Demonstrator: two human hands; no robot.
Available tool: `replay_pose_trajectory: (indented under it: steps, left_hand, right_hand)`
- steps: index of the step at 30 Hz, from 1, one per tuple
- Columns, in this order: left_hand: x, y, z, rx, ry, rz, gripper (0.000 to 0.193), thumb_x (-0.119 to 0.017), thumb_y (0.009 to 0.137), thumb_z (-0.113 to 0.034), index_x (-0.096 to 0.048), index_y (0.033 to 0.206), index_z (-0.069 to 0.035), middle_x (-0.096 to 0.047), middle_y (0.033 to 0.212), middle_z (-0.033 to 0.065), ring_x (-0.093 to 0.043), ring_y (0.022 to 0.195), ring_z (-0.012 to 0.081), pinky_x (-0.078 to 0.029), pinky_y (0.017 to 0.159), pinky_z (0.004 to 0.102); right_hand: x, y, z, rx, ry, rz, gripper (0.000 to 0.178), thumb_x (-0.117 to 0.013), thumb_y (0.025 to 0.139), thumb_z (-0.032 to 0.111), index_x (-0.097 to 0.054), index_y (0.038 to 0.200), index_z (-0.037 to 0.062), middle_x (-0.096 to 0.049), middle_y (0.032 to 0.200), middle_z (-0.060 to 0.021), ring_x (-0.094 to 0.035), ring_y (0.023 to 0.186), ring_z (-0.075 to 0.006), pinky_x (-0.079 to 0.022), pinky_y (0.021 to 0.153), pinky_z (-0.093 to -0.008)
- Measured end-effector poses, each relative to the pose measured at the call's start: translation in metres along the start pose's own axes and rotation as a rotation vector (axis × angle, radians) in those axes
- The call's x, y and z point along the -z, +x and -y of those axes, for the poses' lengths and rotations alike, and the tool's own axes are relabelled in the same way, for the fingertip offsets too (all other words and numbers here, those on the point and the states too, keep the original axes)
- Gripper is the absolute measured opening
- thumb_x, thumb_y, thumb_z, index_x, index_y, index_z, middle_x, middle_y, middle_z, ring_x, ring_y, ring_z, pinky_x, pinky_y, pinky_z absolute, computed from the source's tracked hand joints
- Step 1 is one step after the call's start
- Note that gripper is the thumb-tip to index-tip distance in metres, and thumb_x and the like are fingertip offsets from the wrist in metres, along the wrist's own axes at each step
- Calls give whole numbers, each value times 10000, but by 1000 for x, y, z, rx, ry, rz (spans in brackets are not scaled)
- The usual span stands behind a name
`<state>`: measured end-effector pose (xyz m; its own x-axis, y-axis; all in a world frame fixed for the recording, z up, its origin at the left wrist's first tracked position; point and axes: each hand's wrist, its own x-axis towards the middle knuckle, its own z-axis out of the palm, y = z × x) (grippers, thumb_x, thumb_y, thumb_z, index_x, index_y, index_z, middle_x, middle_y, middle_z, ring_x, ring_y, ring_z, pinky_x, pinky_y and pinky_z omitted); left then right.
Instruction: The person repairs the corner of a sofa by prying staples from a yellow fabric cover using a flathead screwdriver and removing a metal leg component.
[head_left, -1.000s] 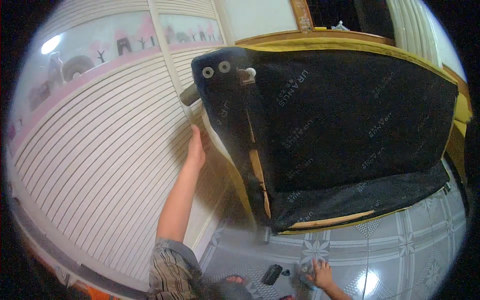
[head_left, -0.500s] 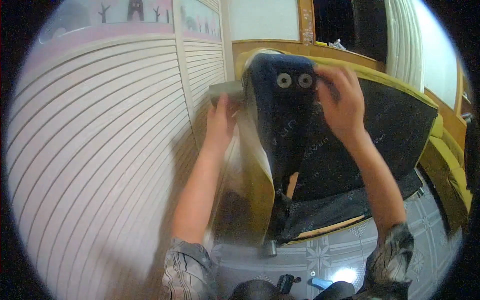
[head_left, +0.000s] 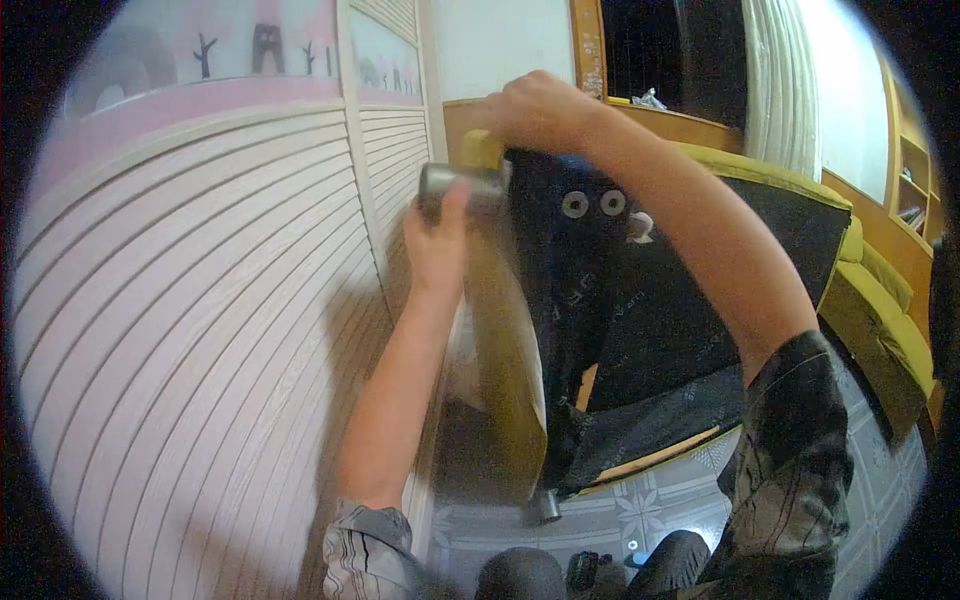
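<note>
My left hand [head_left: 437,245] grips a blurred silvery metal cylinder [head_left: 462,187], with the thumb across its side. It resembles the metal leg [head_left: 550,506] at the lower corner of the upturned yellow sofa [head_left: 512,400]. Above the sofa's top left corner my right hand [head_left: 540,112] is curled, palm down; its fingertips are blurred and whatever they hold is hidden. Two pale round washers [head_left: 574,204] lie side by side on the dark underside near that corner. A small whitish piece [head_left: 640,228] shows to their right.
A white slatted cabinet [head_left: 200,300] stands close along the left. Black lining [head_left: 690,300] covers the sofa's underside, with a bare wooden strip [head_left: 660,455] low down. Another yellow sofa [head_left: 880,310] is at the right. Small objects [head_left: 585,568] lie on the tiled floor by my knees.
My right hand has moved left and up, from beside the washers to above the sofa's corner. My left hand still grips the cylinder. The view has shifted slightly right.
</note>
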<state>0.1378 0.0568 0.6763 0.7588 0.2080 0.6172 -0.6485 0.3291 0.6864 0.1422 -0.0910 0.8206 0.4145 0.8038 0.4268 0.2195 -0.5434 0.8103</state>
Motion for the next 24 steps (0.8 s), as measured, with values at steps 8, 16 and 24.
replay_pose_trajectory:
  steps: [8, 16, 24]
  left_hand:
    - [-51, -37, -26, -467, 270, 58, 390, -696, 779, -326, -561, 934, 5, -609, 842, 66, -558, 756, 170, -440, 729, 302]
    - [-98, -70, -25, -790, 882, 126, 556, -737, 668, -433, -552, 961, 1, -599, 910, 140, -569, 872, 328, -451, 757, 400]
    - [-77, -66, -18, -1093, 987, 374, 552, -750, 638, -229, -525, 1085, 3, -578, 1112, 166, -532, 1053, 325, -402, 931, 390]
  right_hand:
    - [-8, -65, -29, 42, -88, -82, 137, -468, 857, 159, -479, 988, 119, -593, 841, -50, -634, 785, -230, -523, 618, -356]
    - [-51, -157, -19, -277, 44, -280, 205, -472, 837, 190, -495, 1016, 92, -593, 754, -32, -618, 653, -175, -504, 535, -311]
    - [-83, -172, 12, -352, 182, -666, 86, -517, 743, 167, -481, 793, 108, -537, 617, -3, -578, 540, -162, -451, 437, -298]
